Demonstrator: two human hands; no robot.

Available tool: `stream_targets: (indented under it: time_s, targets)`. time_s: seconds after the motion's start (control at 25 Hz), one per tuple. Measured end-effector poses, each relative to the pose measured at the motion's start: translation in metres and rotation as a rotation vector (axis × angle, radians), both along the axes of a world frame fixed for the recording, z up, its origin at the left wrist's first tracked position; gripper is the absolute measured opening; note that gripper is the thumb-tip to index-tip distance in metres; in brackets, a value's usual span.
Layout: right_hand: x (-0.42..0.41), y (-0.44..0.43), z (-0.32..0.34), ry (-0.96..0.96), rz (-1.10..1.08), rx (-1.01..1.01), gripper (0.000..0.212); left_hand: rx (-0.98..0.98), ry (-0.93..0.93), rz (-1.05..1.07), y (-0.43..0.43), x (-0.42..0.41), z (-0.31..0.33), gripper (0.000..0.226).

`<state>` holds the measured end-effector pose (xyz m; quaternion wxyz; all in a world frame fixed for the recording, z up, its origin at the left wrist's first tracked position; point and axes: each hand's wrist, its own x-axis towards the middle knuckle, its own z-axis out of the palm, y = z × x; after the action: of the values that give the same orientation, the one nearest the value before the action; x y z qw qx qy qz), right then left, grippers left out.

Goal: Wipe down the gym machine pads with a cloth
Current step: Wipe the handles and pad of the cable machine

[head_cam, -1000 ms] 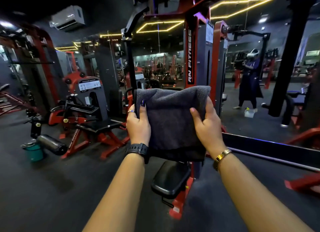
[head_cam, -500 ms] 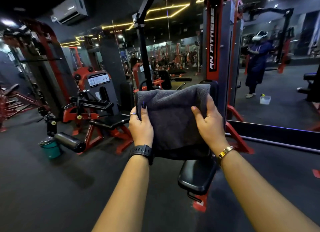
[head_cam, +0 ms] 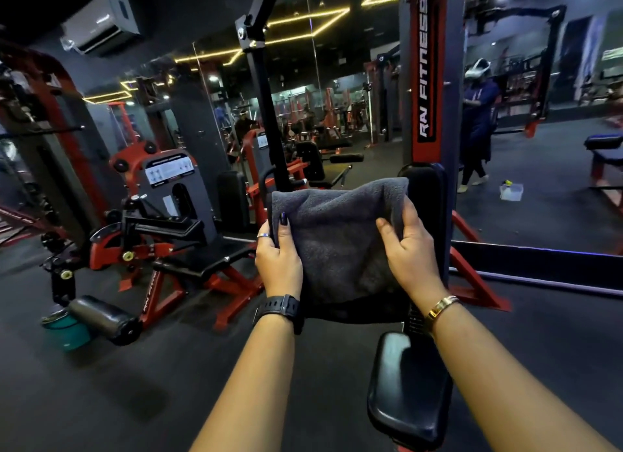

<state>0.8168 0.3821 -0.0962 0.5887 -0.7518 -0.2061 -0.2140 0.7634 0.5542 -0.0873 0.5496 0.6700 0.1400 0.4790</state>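
A folded dark grey cloth (head_cam: 337, 246) hangs in front of me, held at chest height. My left hand (head_cam: 278, 256) grips its left edge and my right hand (head_cam: 409, 249) grips its right edge. Directly behind the cloth stands a red and black machine with an upright black back pad (head_cam: 428, 188), partly hidden by the cloth. Its glossy black seat pad (head_cam: 408, 387) lies below my right forearm. The cloth is close to the back pad; whether they touch I cannot tell.
A red leg machine with a black seat (head_cam: 209, 262) and a roller pad (head_cam: 104, 320) stands to the left, beside a teal bucket (head_cam: 67, 330). A mirror wall (head_cam: 539, 131) runs behind, reflecting a person. Dark floor (head_cam: 135, 401) lies open at lower left.
I have moved closer to the red and black machine; its seat pad now sits lower right and the back pad is right behind the cloth. Both hands keep their grip.
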Motion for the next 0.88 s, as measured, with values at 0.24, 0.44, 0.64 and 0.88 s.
stream_targets:
  time_s: [0.24,0.44,0.64,0.88]
  targets:
    - [0.087,0.036,0.000,-0.004,-0.119,-0.031,0.056,-0.026,0.018,-0.062,0.038,0.100,-0.003,0.037]
    - [0.143,0.069,-0.007,-0.023,-0.201,-0.035,0.056,-0.049,0.006,-0.158,0.070,0.164,-0.006,0.039]
    - [0.196,0.118,-0.010,-0.032,-0.314,-0.019,0.055,-0.029,0.010,-0.256,0.124,0.238,-0.008,0.036]
    - [0.253,0.177,-0.028,0.050,-0.482,0.020,0.057,0.017,0.048,-0.413,0.181,0.334,-0.021,0.040]
